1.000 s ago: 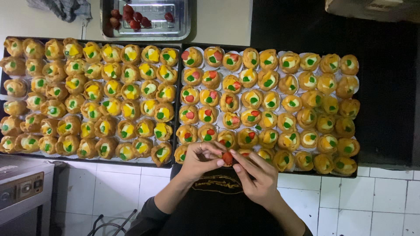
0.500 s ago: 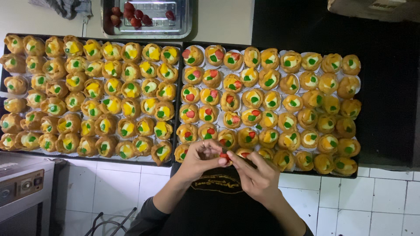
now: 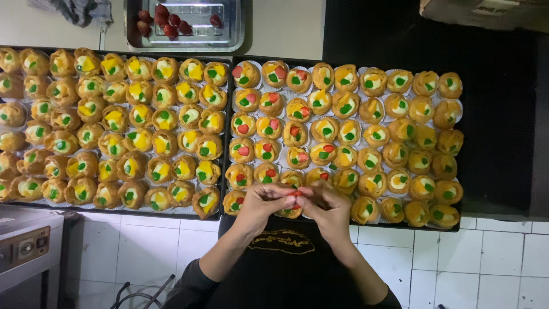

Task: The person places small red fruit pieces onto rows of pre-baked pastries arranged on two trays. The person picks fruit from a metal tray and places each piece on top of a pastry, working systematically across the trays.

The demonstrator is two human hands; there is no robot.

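Low centre of the frame, at the near edge of the right tray (image 3: 349, 224): both my hands meet over the front row of tarts. Left hand (image 3: 264, 201) and right hand (image 3: 327, 207) are fingertip to fingertip, pinching one small red strawberry piece (image 3: 295, 194) between them. Both grips narrow, closed on that piece. It sits just above a tart (image 3: 290, 212) in the front row, partly hidden under my fingers; cannot tell whether the piece touches the tart.

Right tray: dark, full of small golden fruit tarts in white paper cups. Those in its left columns carry red bits along with green and yellow; those toward the right side show only green and yellow.

Left tray (image 3: 222, 171): just beside the right one, edges nearly touching, tarts topped with yellow and green, runs off the left edge of the frame.

Upper centre: metal pan (image 3: 229, 40) holding a few whole strawberries (image 3: 166, 23), well apart from my hands.

Upper left: grey cloth (image 3: 80, 10) on the pale surface.

Lower part of frame: white tiled floor (image 3: 492, 269) and my dark apron (image 3: 286, 269).
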